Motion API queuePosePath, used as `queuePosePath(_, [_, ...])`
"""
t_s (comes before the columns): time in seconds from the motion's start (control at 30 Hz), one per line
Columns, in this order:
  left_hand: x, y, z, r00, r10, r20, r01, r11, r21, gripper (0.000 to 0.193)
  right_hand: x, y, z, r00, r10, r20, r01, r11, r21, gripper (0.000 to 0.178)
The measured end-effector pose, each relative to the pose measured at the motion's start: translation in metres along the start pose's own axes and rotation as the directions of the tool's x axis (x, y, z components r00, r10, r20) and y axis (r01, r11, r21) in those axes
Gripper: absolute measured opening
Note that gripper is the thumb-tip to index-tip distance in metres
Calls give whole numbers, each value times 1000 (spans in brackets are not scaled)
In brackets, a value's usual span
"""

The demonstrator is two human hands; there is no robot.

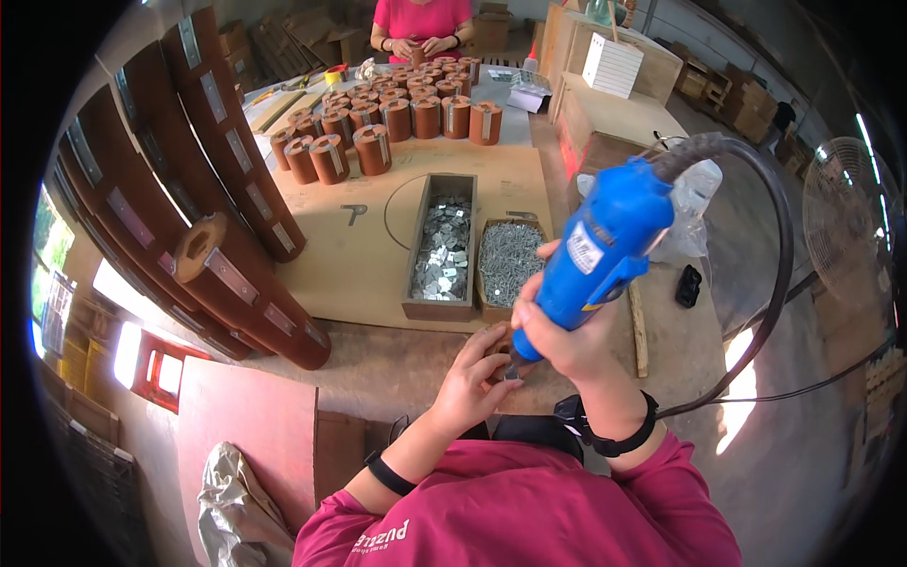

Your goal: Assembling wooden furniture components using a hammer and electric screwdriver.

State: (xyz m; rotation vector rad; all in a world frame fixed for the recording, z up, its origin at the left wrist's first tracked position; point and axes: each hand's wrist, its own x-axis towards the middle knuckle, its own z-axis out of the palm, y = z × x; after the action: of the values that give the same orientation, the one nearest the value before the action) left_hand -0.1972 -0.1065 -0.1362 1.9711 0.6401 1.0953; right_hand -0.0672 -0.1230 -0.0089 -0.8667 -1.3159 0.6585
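My right hand [565, 335] is wrapped round a blue corded power screwdriver [605, 236], held tilted with its tip pointing down at my left hand. The fingers of my left hand [470, 383] curl round a small brown piece [498, 352], mostly hidden by the hands and the tool. A small shiny metal plate [512, 372] shows by the fingertips, under the screwdriver's tip. Just beyond the hands stand a long wooden box [414, 274] of flat metal plates [446, 248] and a carton [487, 309] full of screws [510, 260].
Long brown tubes [250, 274] with metal plates lean at the left. Several short brown cylinders [373, 149] stand at the back, where a person in pink [422, 19] handles one. The tool's black cable [786, 246] loops at right, near a wooden stick [639, 331] and a fan [850, 208].
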Motion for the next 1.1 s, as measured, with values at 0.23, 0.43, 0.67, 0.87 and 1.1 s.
queuePosePath(0.23, [5, 1, -4, 993, 118, 2, -117, 984, 131, 31, -8, 2, -49, 940, 147, -309, -54, 955, 292, 46])
queuePosePath(0.43, [16, 30, 2, 999, 27, -19, -20, 948, 316, 34, -40, 48, -90, 758, 462, -460, -223, 847, 483, 37])
queuePosePath(0.67, [22, 18, -42, 971, 128, 201, -208, 865, 456, 43, -83, 120, -117, 532, 742, -408, -528, 667, 525, 26])
queuePosePath(0.87, [12, 34, -35, 952, -210, 223, 147, 953, 266, 49, -87, 128, -115, 512, 774, -374, -604, 633, 483, 26])
queuePosePath(1.1, [21, 11, -6, 992, -83, 94, 60, 973, 221, 58, -85, 128, -117, 500, 807, -314, -667, 591, 454, 24])
